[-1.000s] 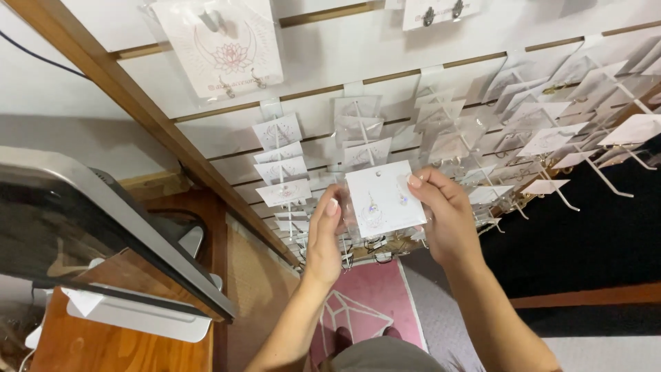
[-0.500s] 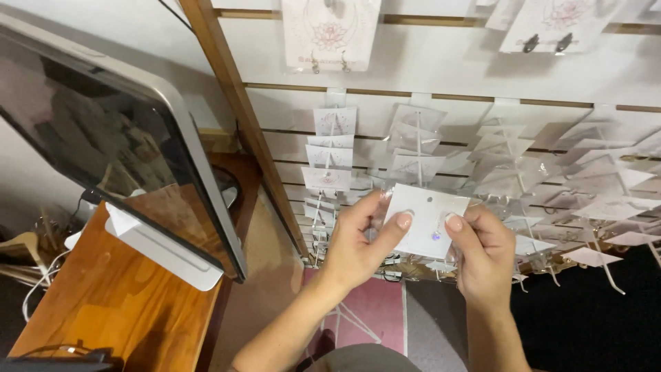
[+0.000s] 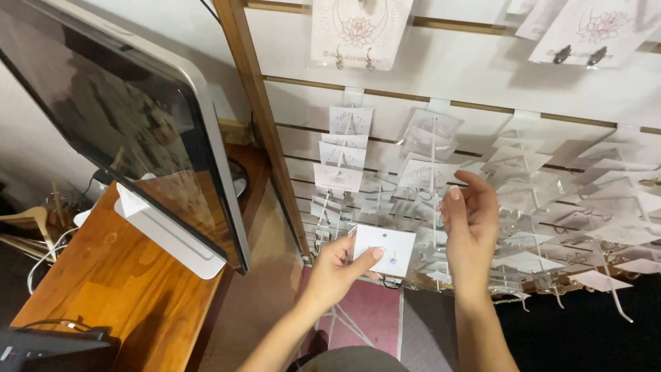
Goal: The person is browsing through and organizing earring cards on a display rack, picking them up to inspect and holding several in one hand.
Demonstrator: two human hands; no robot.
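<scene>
My left hand point(image 3: 337, 269) pinches a small white earring card point(image 3: 385, 249) by its lower left corner, thumb on its face. The card sits low, in front of a white slatted display wall point(image 3: 413, 89). My right hand point(image 3: 471, 220) is raised beside the card, fingers apart and empty, close to the clear hooks point(image 3: 434, 158) that carry rows of similar white cards point(image 3: 341, 148).
A large silver monitor point(image 3: 131, 131) stands tilted on a wooden desk point(image 3: 117, 275) at the left. A wooden post point(image 3: 255, 117) edges the display wall. Larger cards point(image 3: 358, 27) hang on top. A pink patterned rug point(image 3: 372, 317) lies below, with cables at the far left.
My right hand let go of the card and rose toward the hooks. My left hand alone now holds the card, lower than before. The view swung down and left.
</scene>
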